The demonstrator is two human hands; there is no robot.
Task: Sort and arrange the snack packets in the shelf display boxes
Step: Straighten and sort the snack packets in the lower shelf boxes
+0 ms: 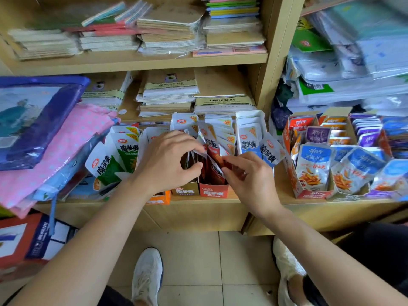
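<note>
Far left, shelf (194,214): a blue plastic bag (42,120) lies on pink dotted packs (66,149). Just right of them, green packets (120,160) lean loosely, tilted, outside any box.

Left hand (167,160): over a dark box (186,191), with an orange box (160,198) partly under the wrist. Fingers curled; thumb and forefinger pinch the top of the red packets (212,172).

Red packets stand upright in the red box (213,192), which sits at the front edge of the shelf, touching the dark box.

Right hand (249,180): just beside the red box, fingers closed in a pinch on the same red packets from the right side. The fingertips of both hands are near each other.

Behind the right hand: blue packets (249,143) in a white box (250,118), one tilted out to the right.

Far right: open boxes of fish snack packets (313,171), blue, purple and orange, well apart from the hands.
</note>
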